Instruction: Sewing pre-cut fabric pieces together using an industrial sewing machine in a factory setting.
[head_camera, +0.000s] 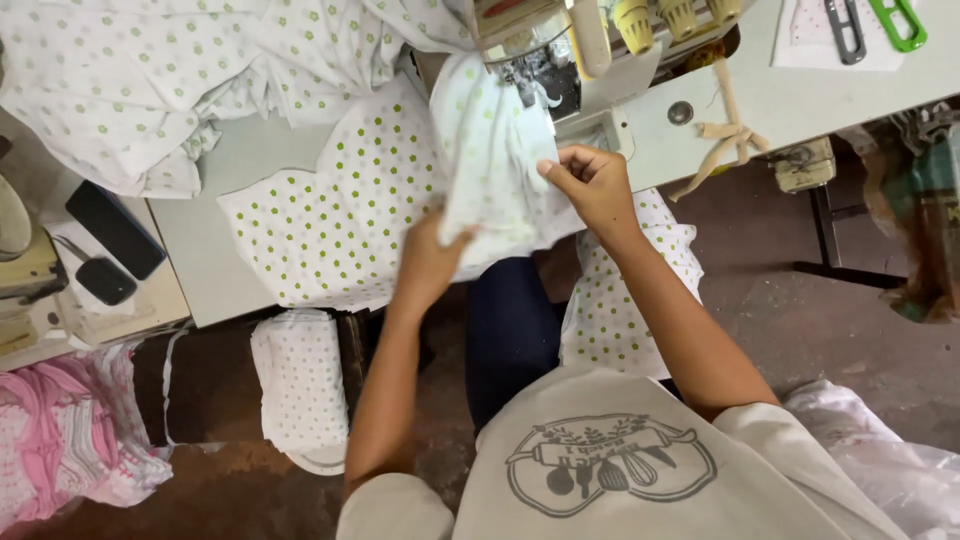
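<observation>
A white fabric piece with green dots hangs from under the sewing machine head toward me. My left hand reaches under its lower edge and grips it. My right hand pinches its right edge near the machine's needle area. More of the same dotted fabric lies flat on the grey table to the left, and another piece drapes over my lap.
A big heap of dotted cloth fills the table's back left. A black phone and a small dark device lie at left. Pink fabric sits low left. Scissors and green handles lie top right. A folded stack hangs below the table.
</observation>
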